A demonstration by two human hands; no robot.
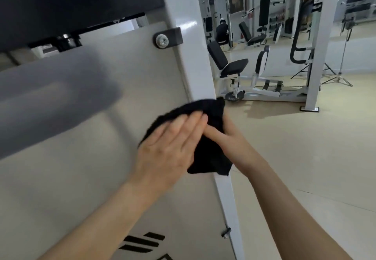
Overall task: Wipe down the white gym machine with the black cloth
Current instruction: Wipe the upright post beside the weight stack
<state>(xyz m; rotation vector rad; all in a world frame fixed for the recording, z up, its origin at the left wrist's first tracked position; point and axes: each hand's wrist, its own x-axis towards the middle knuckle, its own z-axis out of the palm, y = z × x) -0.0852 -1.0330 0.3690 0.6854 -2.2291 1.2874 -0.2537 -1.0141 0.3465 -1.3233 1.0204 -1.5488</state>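
The black cloth (211,154) is wrapped over the edge of the white gym machine's upright post (191,60), beside its pale side panel (81,178). My left hand (171,147) lies flat on the cloth with straight fingers, pressing it to the panel. My right hand (225,137) comes in from the right side of the post; its thumb lies across the cloth and its fingers are hidden behind the cloth and post.
A black bracket with a bolt (166,38) sits on the post above the cloth. A small clip (226,233) sticks out low on the post. Another seat machine (244,72) and a white frame (313,60) stand on the beige floor to the right.
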